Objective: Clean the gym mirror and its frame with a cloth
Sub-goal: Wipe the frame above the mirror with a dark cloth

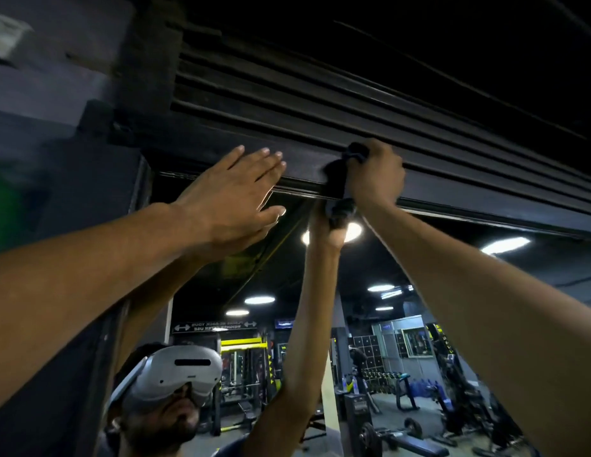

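Observation:
The mirror (403, 285) fills the lower middle and right and reflects the gym. Its dark top frame (485, 199) runs across above it. My right hand (375, 174) grips a dark cloth (340, 174) and presses it against the top frame just above the glass. My left hand (236, 197) lies flat with straight fingers on the frame to the left of the cloth, thumb over the glass edge. Both arms reach upward. The cloth's lower part hangs over the mirror's top edge.
A dark ribbed panel (320, 94) runs above the frame. A dark wall (56, 225) stands at the left. The glass reflects my raised arms, a person wearing a white headset (175, 374), ceiling lights, weight benches and racks.

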A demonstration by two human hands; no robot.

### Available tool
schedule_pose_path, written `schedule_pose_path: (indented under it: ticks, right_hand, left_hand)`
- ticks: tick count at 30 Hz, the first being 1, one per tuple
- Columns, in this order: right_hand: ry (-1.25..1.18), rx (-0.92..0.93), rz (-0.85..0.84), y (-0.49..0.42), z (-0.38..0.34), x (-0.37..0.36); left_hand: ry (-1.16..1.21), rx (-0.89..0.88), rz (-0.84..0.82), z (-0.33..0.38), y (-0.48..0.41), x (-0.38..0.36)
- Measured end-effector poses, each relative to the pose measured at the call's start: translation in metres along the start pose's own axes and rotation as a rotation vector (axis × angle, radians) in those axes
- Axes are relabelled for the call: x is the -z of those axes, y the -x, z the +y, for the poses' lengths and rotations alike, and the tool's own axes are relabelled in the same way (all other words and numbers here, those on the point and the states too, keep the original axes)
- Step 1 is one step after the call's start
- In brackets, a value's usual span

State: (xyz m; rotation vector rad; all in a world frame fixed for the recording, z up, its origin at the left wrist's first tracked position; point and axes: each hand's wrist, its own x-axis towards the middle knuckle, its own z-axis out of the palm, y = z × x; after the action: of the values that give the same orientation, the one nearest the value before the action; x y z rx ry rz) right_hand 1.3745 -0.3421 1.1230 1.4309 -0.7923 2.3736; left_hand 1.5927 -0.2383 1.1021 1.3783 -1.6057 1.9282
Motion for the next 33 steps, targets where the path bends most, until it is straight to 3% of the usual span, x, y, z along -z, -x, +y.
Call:
schedule_pose_path:
  ticks: [7, 11, 13, 18, 23, 28, 33]
  right_hand:
    - [-0.184, 0.223, -0.219, -0.005, -0.039, -0.013]
    - [-0.062, -0.015, 0.010, -0.023, -0.011, 0.007]
    - [-0.005, -0.062, 0.041, -0.022, 0.000, 0.008]
    - [-0.127, 0.171, -0.035, -0.009, -0.027, -0.020]
    - [-0.306, 0.410, -0.271, 0.002, -0.058, -0.031]
    - [-0.162, 0.126, -0.019, -0.016, -0.030, -0.010]
    - [-0.188, 0.216, -0.113, 0.009, -0.051, -0.019]
  left_hand:
    - [0.012, -0.010, 0.018, -0.001, 0.002, -0.005]
    - [-0.004, -0.009, 0.003, -0.001, 0.000, -0.006]
    - [-0.004, -0.012, 0.007, -0.002, -0.001, -0.007]
    - [0.004, -0.017, 0.039, -0.003, -0.001, -0.012]
    - [0.105, -0.024, 0.062, -0.005, 0.003, -0.005]
    - [0.039, 0.069, 0.017, -0.024, 0.019, 0.000]
    - [0.023, 0.052, -0.001, -0.031, 0.024, 0.006]
